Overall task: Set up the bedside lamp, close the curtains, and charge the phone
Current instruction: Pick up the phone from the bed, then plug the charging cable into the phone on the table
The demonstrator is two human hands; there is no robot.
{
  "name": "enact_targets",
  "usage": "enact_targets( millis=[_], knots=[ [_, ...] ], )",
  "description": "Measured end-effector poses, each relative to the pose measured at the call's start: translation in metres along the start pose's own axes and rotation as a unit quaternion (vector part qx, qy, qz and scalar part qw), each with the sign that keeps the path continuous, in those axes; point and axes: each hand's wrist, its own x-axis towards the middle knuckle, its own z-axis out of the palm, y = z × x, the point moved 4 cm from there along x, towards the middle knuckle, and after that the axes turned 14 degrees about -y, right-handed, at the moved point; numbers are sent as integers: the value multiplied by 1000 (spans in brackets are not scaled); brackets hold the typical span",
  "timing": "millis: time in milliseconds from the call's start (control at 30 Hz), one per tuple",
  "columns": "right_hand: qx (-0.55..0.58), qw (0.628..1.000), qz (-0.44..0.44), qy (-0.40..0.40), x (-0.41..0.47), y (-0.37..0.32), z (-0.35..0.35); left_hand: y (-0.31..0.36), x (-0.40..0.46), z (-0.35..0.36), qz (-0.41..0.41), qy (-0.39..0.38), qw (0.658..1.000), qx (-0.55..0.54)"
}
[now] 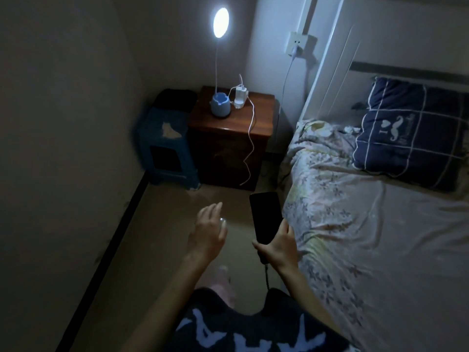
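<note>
Phone (pixel 265 217) sits in the right hand (pixel 278 247), dark screen up, fingers wrapped round its lower end; top end points toward the nightstand (pixel 229 128). A short dark strap hangs from the phone's bottom edge. Left hand (pixel 208 228) is out over the floor w/ fingers loose and spread, holding nothing, near the phone but not touching it.

Lamp (pixel 220 102) stands on the nightstand, lit, blue base w/ thin white neck and round glowing head up near the wall. Just beside the base, on its right, is a small white charger block (pixel 239 97); can't tell if the two touch. White cable (pixel 250 138) runs from there across the top, over the front edge and dangles down the front, loose end near the floor, well apart from the phone. Wall socket (pixel 302 44) has a plug in it, w/ a 2nd cord dropping behind the nightstand.

Blue stool (pixel 165 141) sits left of the nightstand, touching or nearly so. Bed (pixel 380 237) on the right w/ floral sheet, navy checked pillow (pixel 411 130) at the headboard. Room is dim apart from the lamp
</note>
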Motion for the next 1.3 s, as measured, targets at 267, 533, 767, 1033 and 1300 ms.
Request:
enact_targets(
  millis=[267,533,767,1033,1300],
  knots=[
    [23,997,53,41,132,-45,-48,18,162,-59,47,0,998,35],
    [23,996,85,24,263,-46,-85,29,288,-50,21,-25,999,27],
    [-27,997,64,-30,395,-58,-139,72,406,-51,-13,-20,1000,6],
    [-37,994,85,-57,495,-71,-157,79,491,-55,-54,-43,998,4],
    [-41,988,128,-73,549,-78,-135,56,551,-49,-55,-129,989,34]
  ],
)
